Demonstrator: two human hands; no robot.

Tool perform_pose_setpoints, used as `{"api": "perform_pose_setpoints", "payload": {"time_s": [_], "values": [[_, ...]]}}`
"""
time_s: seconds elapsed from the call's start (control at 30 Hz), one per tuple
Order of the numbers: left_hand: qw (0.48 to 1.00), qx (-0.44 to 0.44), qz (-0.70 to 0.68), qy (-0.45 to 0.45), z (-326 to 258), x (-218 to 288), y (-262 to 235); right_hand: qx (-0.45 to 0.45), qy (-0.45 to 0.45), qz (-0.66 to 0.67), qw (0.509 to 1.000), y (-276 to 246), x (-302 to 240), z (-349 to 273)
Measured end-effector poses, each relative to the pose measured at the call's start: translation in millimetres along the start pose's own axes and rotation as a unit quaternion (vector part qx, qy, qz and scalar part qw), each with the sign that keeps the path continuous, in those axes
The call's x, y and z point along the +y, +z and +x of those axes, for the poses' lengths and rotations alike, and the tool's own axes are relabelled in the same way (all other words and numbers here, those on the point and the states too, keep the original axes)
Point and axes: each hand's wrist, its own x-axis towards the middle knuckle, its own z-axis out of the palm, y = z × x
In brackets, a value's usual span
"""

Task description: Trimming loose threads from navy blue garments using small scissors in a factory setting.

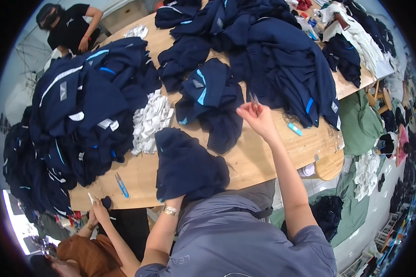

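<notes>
My right hand (255, 119) is raised above the table, its fingers closed on small thread snips (253, 98) with the pointed tips upward. My left forearm, with a gold-coloured band at the wrist, reaches into or under a dark navy garment (189, 161) at the table's near edge. The cloth hides that hand and its fingers. Just beyond lies another navy garment (210, 92) with light blue and grey trim. A turquoise marker-like object (294, 129) lies to the right of my right hand.
A large heap of navy garments (92, 92) fills the left, another pile (282, 60) the far right. White fabric pieces (152, 122) lie between. Blue-handled snips (121, 184) rest near the front edge. One person stands at far left; another works at near left.
</notes>
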Motion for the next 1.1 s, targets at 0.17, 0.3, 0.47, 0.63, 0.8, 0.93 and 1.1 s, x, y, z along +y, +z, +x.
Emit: {"api": "perform_pose_setpoints", "payload": {"time_s": [0.17, 0.3, 0.47, 0.63, 0.8, 0.93, 1.1], "values": [[0.999, 0.012, 0.030, -0.033, -23, -3, -15, 0.095, -0.183, -0.349, 0.914, 28, 89, -21], [0.997, 0.020, 0.055, -0.058, -44, -17, -42, 0.067, 0.028, -0.225, 0.972, 35, 81, -17], [0.992, 0.022, 0.088, -0.093, -48, -35, -78, 0.196, -0.034, 0.039, 0.979, -1, 16, -29], [0.991, -0.005, 0.133, -0.030, -31, -14, -77, 0.215, 0.000, -0.173, 0.961, -52, 23, -79], [0.987, -0.063, -0.112, -0.094, -9, 91, -42, 0.186, -0.121, -0.449, 0.865, -13, 28, -115], [0.995, -0.053, -0.006, 0.084, -21, 71, 22, 0.054, -0.033, -0.185, 0.981, 27, 29, -118], [0.966, -0.202, -0.153, 0.055, 14, 72, -17, -0.064, 0.087, 0.011, 0.994, 31, 6, -101]]}}
